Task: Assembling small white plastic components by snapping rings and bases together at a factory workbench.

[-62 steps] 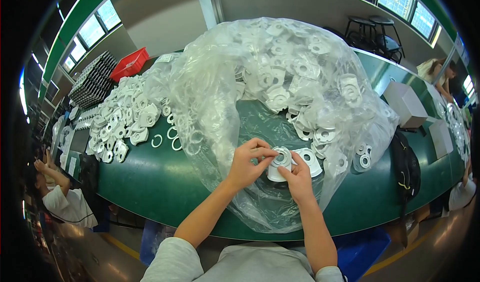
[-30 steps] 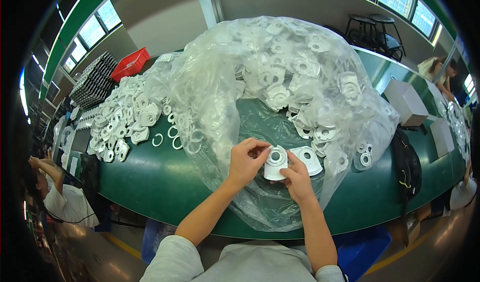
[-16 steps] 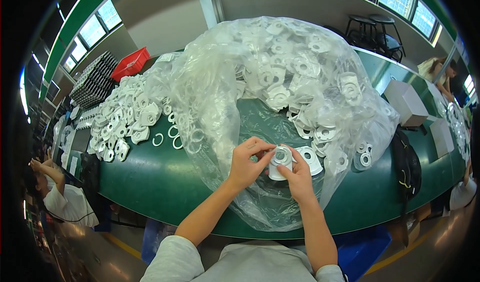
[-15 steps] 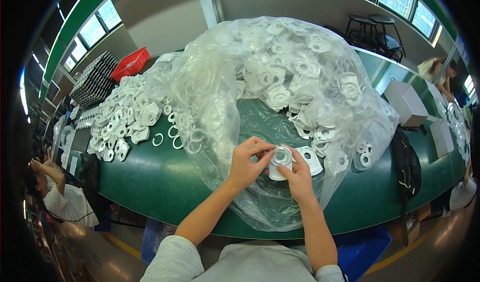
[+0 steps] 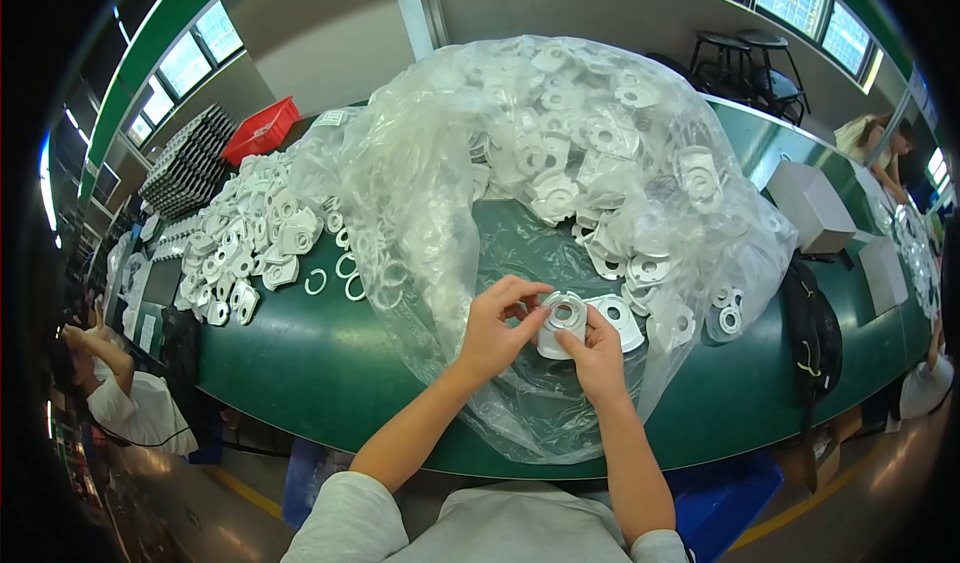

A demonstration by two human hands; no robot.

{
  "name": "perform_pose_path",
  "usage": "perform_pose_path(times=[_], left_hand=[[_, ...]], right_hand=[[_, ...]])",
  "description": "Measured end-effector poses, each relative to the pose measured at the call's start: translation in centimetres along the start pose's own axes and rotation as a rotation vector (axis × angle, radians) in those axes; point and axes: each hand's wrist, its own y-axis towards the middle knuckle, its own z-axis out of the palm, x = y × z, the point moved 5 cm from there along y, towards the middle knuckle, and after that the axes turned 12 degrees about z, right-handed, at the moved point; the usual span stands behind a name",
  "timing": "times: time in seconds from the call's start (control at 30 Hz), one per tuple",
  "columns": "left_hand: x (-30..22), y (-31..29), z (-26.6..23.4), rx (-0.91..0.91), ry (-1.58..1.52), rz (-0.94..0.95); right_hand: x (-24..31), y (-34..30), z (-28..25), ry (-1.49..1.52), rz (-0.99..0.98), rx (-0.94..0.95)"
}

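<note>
Over the front middle of the table I hold a white plastic part (image 5: 557, 341) with a flat base and a raised round collar about a hole. My right hand (image 5: 602, 358) grips its right side, thumb on the front face. The fingers of my left hand (image 5: 497, 325) are pinched together at the part's upper left edge, touching the collar; anything small between them is hidden. Just behind my right hand lies a similar white part (image 5: 622, 323) on the clear plastic bag (image 5: 440, 183), whose open mouth faces me and holds a big heap of such parts.
Loose white parts (image 5: 235, 248) are piled at left, with several white rings (image 5: 316, 282) beside them. Behind stand a red bin (image 5: 262, 130) and stacked grey trays (image 5: 190, 163). White boxes (image 5: 812, 203) and a black bag (image 5: 815, 328) are at right. Other people sit at both sides.
My right index finger has drawn back from the part's top edge to its right side, showing more of the collar. My left hand has barely moved.
</note>
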Motion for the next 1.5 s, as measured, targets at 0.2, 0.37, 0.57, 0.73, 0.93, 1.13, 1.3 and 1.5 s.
perform_pose_path(times=[0.2,0.37,0.57,0.73,0.93,1.13,1.3,1.5], left_hand=[[0.7,-0.1,-0.1,-0.027,-0.180,-0.106],[1.1,-0.4,-0.3,0.006,-0.196,-0.186],[1.1,-0.3,-0.2,0.040,-0.230,-0.178],[1.8,-0.7,-0.1,0.025,-0.263,-0.230],[1.9,-0.8,0.1,0.003,-0.252,-0.243],[1.6,-0.6,0.0,0.002,-0.154,-0.212],[2.1,-0.8,0.0,0.007,-0.164,-0.212],[2.1,-0.9,0.2,0.016,-0.195,-0.202]], right_hand=[[0.0,0.0,-0.2,-0.036,-0.032,-0.005],[0.1,-0.1,0.1,-0.060,-0.037,0.025],[-0.2,0.1,-0.1,-0.086,-0.064,0.025],[-0.4,0.2,-0.2,-0.138,-0.089,0.006],[-0.2,0.0,-0.1,-0.154,-0.072,-0.001],[-0.4,0.2,-0.4,-0.235,-0.083,-0.022],[-0.7,0.5,-0.6,-0.201,-0.071,-0.008],[-0.9,0.5,-0.7,-0.187,-0.047,-0.019]])
